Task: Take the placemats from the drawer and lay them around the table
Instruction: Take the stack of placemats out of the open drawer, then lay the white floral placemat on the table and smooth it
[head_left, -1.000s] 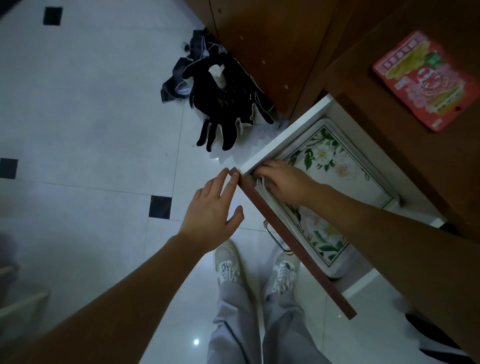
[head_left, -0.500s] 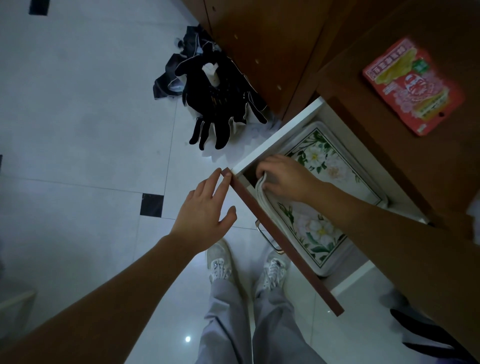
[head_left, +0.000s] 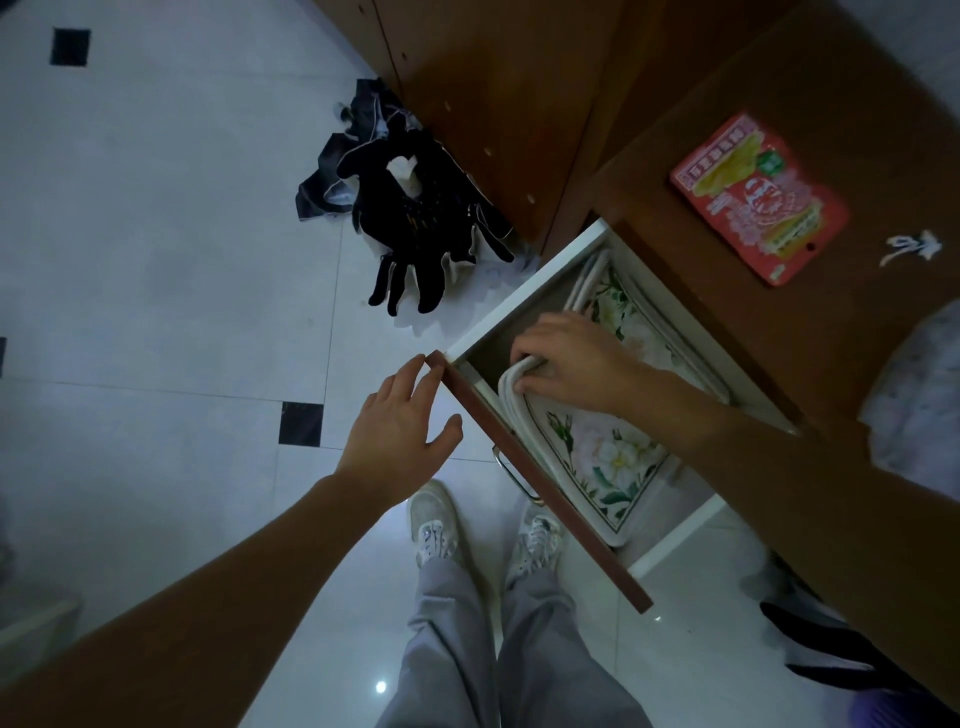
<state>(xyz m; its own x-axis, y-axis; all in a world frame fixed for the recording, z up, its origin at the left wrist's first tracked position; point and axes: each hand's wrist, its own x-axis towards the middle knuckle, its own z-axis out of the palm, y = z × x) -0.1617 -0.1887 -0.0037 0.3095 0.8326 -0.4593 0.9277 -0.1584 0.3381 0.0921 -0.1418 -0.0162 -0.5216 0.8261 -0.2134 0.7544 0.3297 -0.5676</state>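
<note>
A drawer (head_left: 524, 306) with white sides and a brown wooden front stands pulled out from a brown cabinet. Inside lies a stack of white placemats (head_left: 608, 457) printed with flowers and green leaves. My right hand (head_left: 566, 358) reaches into the drawer and curls its fingers round the near left edge of the stack, which bends upward there. My left hand (head_left: 400, 431) is outside the drawer, fingers straight, its fingertips touching the left end of the drawer front.
A red packet (head_left: 758, 197) lies on the brown cabinet top (head_left: 841, 322). A heap of black cloth (head_left: 415, 218) sits on the white tiled floor beside the cabinet. My two white shoes (head_left: 483, 525) stand just below the drawer front. A metal handle (head_left: 511, 473) is on the front.
My right hand has gathered the stack's edge and lifted it, so the placemats curl up more than before. My left hand stays at the drawer front's corner.
</note>
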